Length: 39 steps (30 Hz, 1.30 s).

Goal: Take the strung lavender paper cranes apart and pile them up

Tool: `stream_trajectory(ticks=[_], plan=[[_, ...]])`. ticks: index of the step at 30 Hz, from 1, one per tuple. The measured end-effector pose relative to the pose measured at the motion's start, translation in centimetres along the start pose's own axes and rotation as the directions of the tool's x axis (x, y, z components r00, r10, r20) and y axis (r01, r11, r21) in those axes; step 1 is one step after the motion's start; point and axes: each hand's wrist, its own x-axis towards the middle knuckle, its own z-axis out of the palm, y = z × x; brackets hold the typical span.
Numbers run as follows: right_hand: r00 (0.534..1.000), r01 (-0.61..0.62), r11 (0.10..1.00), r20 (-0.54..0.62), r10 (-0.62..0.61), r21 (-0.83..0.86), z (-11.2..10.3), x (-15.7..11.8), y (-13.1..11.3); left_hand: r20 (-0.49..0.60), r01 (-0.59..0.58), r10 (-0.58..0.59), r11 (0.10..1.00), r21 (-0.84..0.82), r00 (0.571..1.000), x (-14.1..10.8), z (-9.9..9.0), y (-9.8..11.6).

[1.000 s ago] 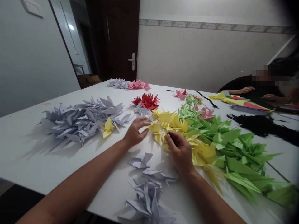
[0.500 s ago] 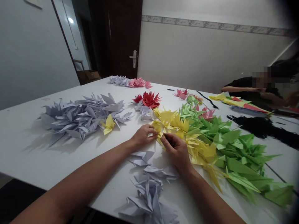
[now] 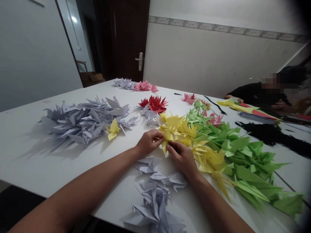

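White laminate desk, smooth and pale, its near edge passing beneath two bare forearms. Closest, a loose stack of lilac paper cranes, all crisp creases and pointed wings, just below the hands. Left hand, fingers curled and pinching a folded yellow paper crane; right hand just beside it, fingers pressed together on the same yellow folds, around a thin dark sliver too small to identify. That crane at the front of a heap of yellow paper cranes, sharp-tipped and glossless, merging rightward into a mound of green paper cranes. To the left, a broad spiky pile of lilac cranes, one lone yellow crane against its edge. Farther on, red paper cranes, then pink ones. At the far right, a shaggy black paper heap and a seated co-worker's dark sleeve. Beyond the desk, a white wall with a patterned border and a dark wooden door with a metal lever handle.
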Motion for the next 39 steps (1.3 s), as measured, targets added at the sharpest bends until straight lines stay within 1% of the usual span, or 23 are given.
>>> stream_trajectory(ticks=[3, 5, 8, 10, 12, 14, 16, 17, 19, 20, 22, 23, 25, 27, 30, 33, 36, 37, 39], plan=[[1.0, -0.002, 0.996, -0.012, 0.001, -0.093, -0.1, 0.1, -0.1, 0.016, -0.032, 0.032, 0.999, -0.018, 0.999, -0.1, 0.0, 0.7], [1.0, -0.007, 0.989, -0.031, 0.002, -0.149, -0.2, 0.1, 0.0, 0.022, -0.066, 0.066, 0.998, 0.007, 0.998, -0.2, 0.0, 1.0], [0.999, -0.008, 0.985, -0.045, 0.0, -0.172, -0.2, 0.1, 0.0, 0.064, -0.102, 0.099, 0.993, 0.051, 0.993, -0.3, 0.0, 1.4], [0.999, -0.011, 0.984, -0.053, 0.002, -0.177, -0.3, 0.2, 0.1, 0.085, -0.089, 0.085, 0.995, 0.041, 0.993, -0.4, 0.0, 1.6], [0.998, -0.016, 0.983, -0.055, 0.006, -0.183, -0.3, 0.2, 0.1, 0.099, -0.06, 0.059, 0.998, 0.004, 0.993, -0.4, 0.0, 1.8], [0.999, -0.021, 0.986, -0.049, 0.013, -0.166, -0.3, 0.2, 0.1, 0.083, -0.031, 0.033, 0.999, -0.028, 0.996, -0.4, 0.0, 1.6], [0.998, -0.027, 0.997, -0.052, 0.023, -0.077, -0.3, 0.2, 0.1, 0.005, 0.021, -0.02, 0.997, -0.073, 1.0, -0.3, 0.1, 1.2], [0.997, -0.033, 0.999, -0.064, 0.032, -0.012, -0.3, 0.1, 0.1, -0.051, 0.061, -0.068, 0.991, -0.12, 0.996, -0.2, 0.2, 1.0], [0.994, -0.05, 0.993, -0.092, 0.06, 0.108, -0.2, 0.1, 0.1, -0.15, 0.157, -0.203, 0.95, -0.27, 0.968, 0.1, 0.3, 0.5], [0.993, -0.057, 0.988, -0.099, 0.072, 0.143, -0.2, 0.0, 0.1, -0.17, 0.202, -0.276, 0.913, -0.356, 0.946, 0.3, 0.3, 0.4], [0.994, -0.059, 0.987, -0.086, 0.072, 0.153, -0.1, 0.0, 0.1, -0.144, 0.272, -0.384, 0.83, -0.488, 0.912, 0.5, 0.4, 0.3], [0.996, -0.051, 0.989, -0.071, 0.062, 0.141, -0.1, -0.1, 0.2, -0.114, 0.298, -0.413, 0.796, -0.527, 0.903, 0.5, 0.4, 0.3], [0.998, -0.032, 0.994, -0.047, 0.037, 0.108, 0.0, -0.1, 0.2, -0.047, 0.334, -0.434, 0.755, -0.565, 0.9, 0.5, 0.4, 0.5], [0.999, -0.023, 0.997, -0.034, 0.026, 0.078, 0.0, -0.1, 0.3, -0.014, 0.35, -0.437, 0.737, -0.578, 0.899, 0.4, 0.5, 0.8], [1.0, -0.022, 0.998, -0.018, 0.023, 0.054, -0.1, -0.1, 0.3, 0.003, 0.368, -0.448, 0.73, -0.575, 0.894, 0.2, 0.6, 1.0], [1.0, -0.022, 0.998, -0.001, 0.023, 0.053, -0.1, -0.1, 0.4, 0.009, 0.368, -0.44, 0.74, -0.562, 0.898, 0.2, 0.6, 1.0], [0.999, -0.027, 0.997, -0.016, 0.028, 0.067, -0.1, -0.1, 0.4, -0.026, 0.351, -0.434, 0.762, -0.545, 0.901, 0.3, 0.5, 0.8], [0.999, -0.035, 0.996, -0.029, 0.037, 0.077, -0.1, -0.1, 0.5, -0.057, 0.344, -0.442, 0.766, -0.543, 0.895, 0.5, 0.3, 0.7], [0.996, -0.058, 0.992, -0.06, 0.064, 0.108, 0.0, -0.1, 0.5, -0.155, 0.31, -0.464, 0.769, -0.559, 0.872, 0.9, -0.1, 0.5]])
